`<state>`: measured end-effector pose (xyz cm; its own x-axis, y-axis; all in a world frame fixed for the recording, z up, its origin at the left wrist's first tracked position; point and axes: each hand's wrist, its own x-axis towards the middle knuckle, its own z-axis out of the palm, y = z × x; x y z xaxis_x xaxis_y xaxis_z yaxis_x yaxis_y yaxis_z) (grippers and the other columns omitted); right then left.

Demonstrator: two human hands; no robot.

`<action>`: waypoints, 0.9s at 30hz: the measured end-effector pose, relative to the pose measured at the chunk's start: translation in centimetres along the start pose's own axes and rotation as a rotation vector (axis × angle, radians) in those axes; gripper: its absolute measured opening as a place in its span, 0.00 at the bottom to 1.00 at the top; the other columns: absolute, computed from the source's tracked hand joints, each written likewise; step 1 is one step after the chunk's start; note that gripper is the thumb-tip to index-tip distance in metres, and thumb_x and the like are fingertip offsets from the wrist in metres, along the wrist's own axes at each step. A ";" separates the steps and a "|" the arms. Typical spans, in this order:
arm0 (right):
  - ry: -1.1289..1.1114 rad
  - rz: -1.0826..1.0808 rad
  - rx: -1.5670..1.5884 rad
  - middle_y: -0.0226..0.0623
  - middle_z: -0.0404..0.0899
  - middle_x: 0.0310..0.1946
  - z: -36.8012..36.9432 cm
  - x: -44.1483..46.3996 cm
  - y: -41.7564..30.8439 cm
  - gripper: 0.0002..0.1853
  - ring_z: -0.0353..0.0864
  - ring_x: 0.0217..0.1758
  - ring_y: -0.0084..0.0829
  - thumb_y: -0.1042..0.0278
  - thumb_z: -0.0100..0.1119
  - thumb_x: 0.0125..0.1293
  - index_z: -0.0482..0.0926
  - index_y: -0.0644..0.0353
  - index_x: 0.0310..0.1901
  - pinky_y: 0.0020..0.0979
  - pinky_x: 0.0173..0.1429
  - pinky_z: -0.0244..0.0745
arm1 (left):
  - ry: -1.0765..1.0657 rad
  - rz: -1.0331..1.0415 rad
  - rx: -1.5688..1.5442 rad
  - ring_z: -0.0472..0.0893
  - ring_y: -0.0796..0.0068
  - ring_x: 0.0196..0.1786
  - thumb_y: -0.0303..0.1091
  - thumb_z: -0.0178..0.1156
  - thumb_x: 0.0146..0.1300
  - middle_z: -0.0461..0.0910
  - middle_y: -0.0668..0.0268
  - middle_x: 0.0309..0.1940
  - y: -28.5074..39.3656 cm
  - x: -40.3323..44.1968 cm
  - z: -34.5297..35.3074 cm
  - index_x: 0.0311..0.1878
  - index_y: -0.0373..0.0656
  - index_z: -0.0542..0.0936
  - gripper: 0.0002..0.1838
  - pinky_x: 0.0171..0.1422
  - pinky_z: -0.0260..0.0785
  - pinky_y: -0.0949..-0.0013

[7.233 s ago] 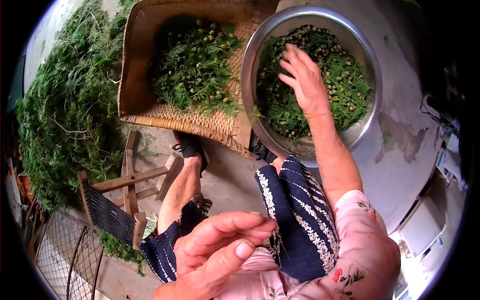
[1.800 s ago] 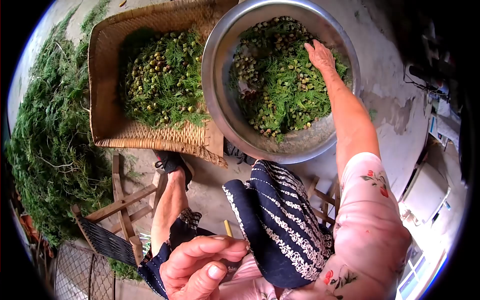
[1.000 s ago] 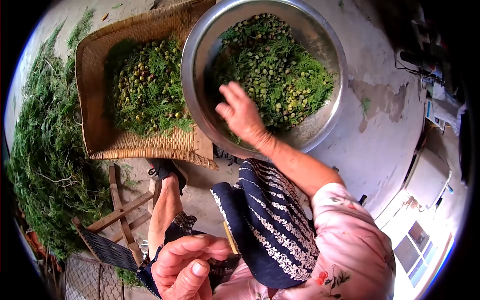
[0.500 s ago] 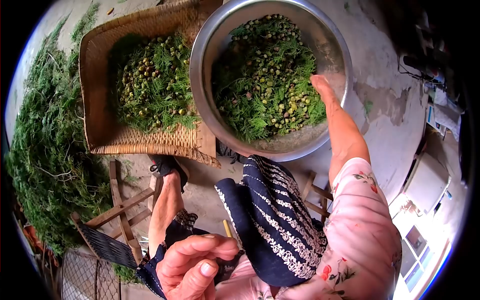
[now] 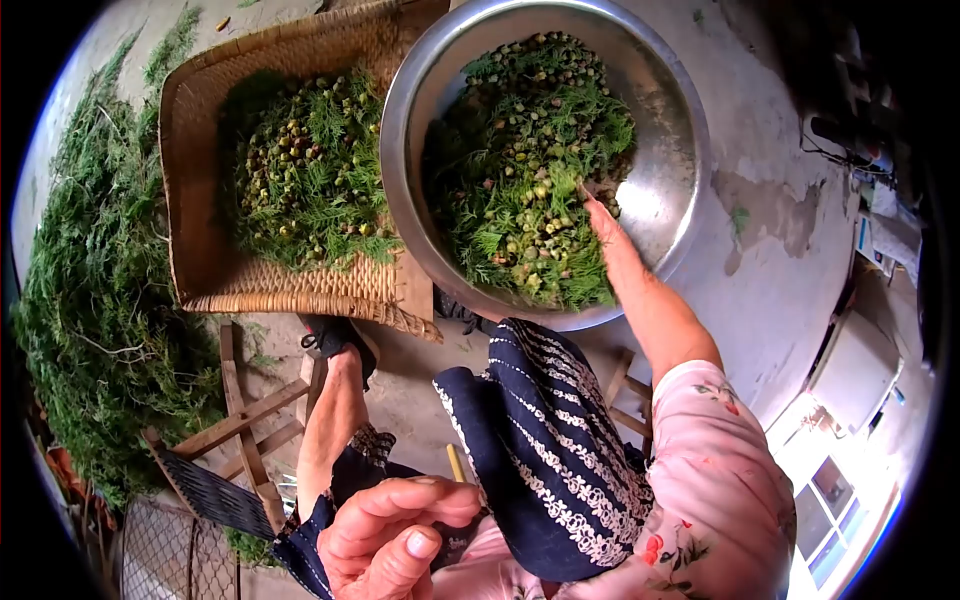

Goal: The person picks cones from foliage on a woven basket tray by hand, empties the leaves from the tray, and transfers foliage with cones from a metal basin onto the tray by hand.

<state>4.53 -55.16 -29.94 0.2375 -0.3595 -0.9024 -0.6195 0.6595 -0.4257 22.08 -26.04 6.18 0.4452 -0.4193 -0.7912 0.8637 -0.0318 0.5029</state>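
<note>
A wide metal basin (image 5: 665, 150) holds green sprigs and small round cones (image 5: 540, 200). My right hand (image 5: 596, 208) reaches into it at the right edge of the heap, its fingers buried in or hidden by the greenery. Near my lap, my left hand (image 5: 395, 530) is raised with fingers curled and the thumb apart from them, nothing seen between them. Left of the basin, its edge overlapped by the rim, a woven basket (image 5: 290, 290) contains more cones and sprigs (image 5: 320, 160).
A large pile of cut green branches (image 5: 110, 300) covers the floor at the left. A wooden stool with a dark woven seat (image 5: 220, 490) lies tipped beside my leg, by a wire mesh panel (image 5: 165, 550). Household items stand at the far right.
My right hand has gone from the basin's left side to its right side, then inward against the heap. The heap has shifted left, baring more metal at the right. My left hand has stayed nearly still.
</note>
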 end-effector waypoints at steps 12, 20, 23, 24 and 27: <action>-0.263 -0.336 0.402 0.38 0.68 0.57 8.7 -4.2 -9.6 0.36 0.68 0.58 0.35 0.39 0.52 0.61 0.63 0.60 0.60 0.42 0.58 0.68 | -0.005 0.006 -0.053 0.79 0.68 0.49 0.26 0.56 0.60 0.48 0.48 0.69 0.2 0.2 0.2 0.50 0.32 0.75 0.15 0.50 0.73 0.72; 0.076 -1.101 -0.987 0.47 0.50 0.68 14.5 -8.2 -0.6 0.32 0.42 0.72 0.52 0.60 0.59 0.55 0.63 0.52 0.63 0.54 0.70 0.46 | -0.007 -0.006 0.007 0.79 0.69 0.48 0.28 0.57 0.60 0.49 0.48 0.69 0.1 0.1 0.3 0.50 0.33 0.75 0.15 0.49 0.74 0.72; 0.001 -1.189 -1.381 0.43 0.52 0.67 14.3 -6.5 1.2 0.21 0.42 0.72 0.51 0.68 0.58 0.50 0.76 0.53 0.50 0.65 0.65 0.47 | 0.001 -0.004 0.002 0.79 0.69 0.47 0.29 0.57 0.60 0.50 0.47 0.69 0.1 0.2 0.4 0.50 0.33 0.75 0.16 0.49 0.73 0.72; 0.016 -1.237 -1.441 0.42 0.52 0.67 13.3 -4.5 1.2 0.21 0.43 0.72 0.51 0.67 0.57 0.49 0.76 0.53 0.49 0.64 0.65 0.48 | -0.002 0.001 -0.001 0.79 0.69 0.47 0.29 0.58 0.60 0.51 0.47 0.68 0.0 0.2 0.4 0.51 0.33 0.75 0.16 0.49 0.73 0.72; -0.039 -0.915 -1.558 0.37 0.52 0.69 11.2 -4.2 -1.4 0.28 0.48 0.71 0.49 0.69 0.53 0.52 0.70 0.44 0.58 0.65 0.66 0.43 | 0.015 0.025 -0.034 0.78 0.69 0.48 0.29 0.58 0.60 0.52 0.47 0.68 0.1 0.2 0.1 0.51 0.33 0.75 0.17 0.49 0.73 0.71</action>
<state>12.79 -47.21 -26.29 0.8715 -0.1860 -0.4538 -0.3503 -0.8836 -0.3106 22.23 -26.25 6.08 0.4703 -0.4056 -0.7838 0.8597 0.0098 0.5107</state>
